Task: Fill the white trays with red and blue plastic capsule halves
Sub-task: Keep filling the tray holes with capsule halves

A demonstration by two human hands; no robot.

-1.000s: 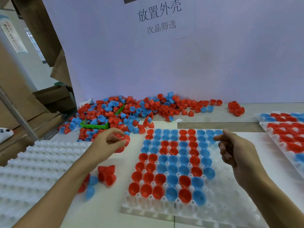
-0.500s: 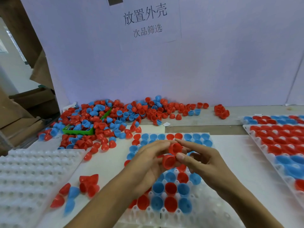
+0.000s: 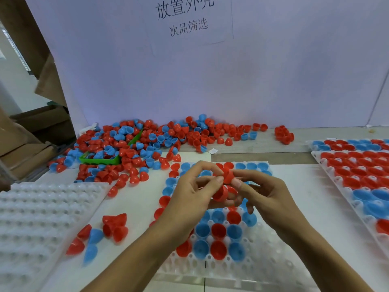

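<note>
Since a second ago the left hand (image 3: pixel 190 197) has come in from the loose pile (image 3: pixel 147 144) to meet the right hand (image 3: pixel 267 199) over the middle tray (image 3: pixel 242 268). Both pinch red capsule halves: the right thumb and forefinger are clamped on an upper half (image 3: pixel 228 175), the left fingers curl round a lower half (image 3: pixel 221 193). Three white trays visible: one bare at left (image 3: pixel 37 218), the middle one partly filled, one nearly full at right (image 3: pixel 355 175). Six loose halves (image 3: pixel 101 232) lie on the white table (image 3: pixel 130 207). One green bin (image 3: pixel 101 160) sits in the pile. White backboard with one printed sign (image 3: pixel 187 17); cardboard at left. Halves are glossy, dome-shaped cups.
</note>
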